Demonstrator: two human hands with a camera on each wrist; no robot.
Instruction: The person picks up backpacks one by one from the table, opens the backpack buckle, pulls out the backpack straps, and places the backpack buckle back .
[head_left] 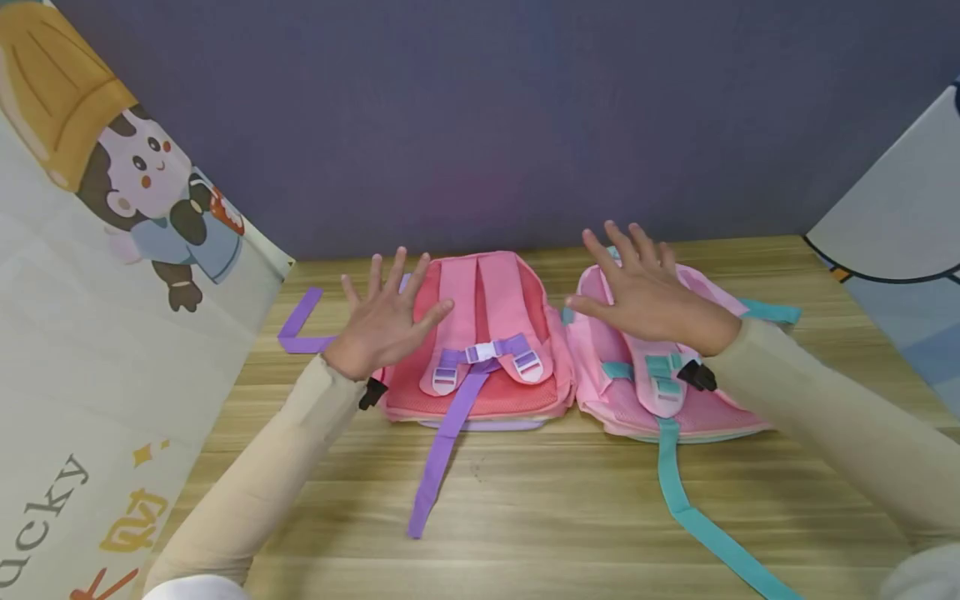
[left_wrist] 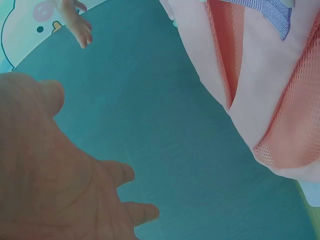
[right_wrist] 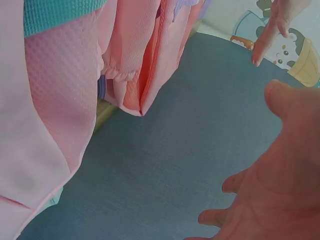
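Two small backpacks lie side by side on the table, straps facing up. The left one is a coral-pink backpack [head_left: 555, 367] with purple webbing and a white chest buckle [head_left: 482, 352] fastened across its straps. Beside it sits a lighter pink backpack [head_left: 600, 387] with teal webbing. My left hand [head_left: 382, 325], fingers spread, hovers over the left edge of the coral backpack and holds nothing. Over the light pink backpack, my right hand [head_left: 648, 296] is likewise spread and bare, hiding part of its upper straps. Both wrist views show the palms and fingers apart from the bags.
A loose purple strap [head_left: 446, 450] trails toward the front of the wooden table [head_left: 525, 517]; a teal strap [head_left: 712, 533] runs to the front right. Behind stands a dark blue partition [head_left: 480, 125]. Printed panels [head_left: 67, 333] rise at the left and right.
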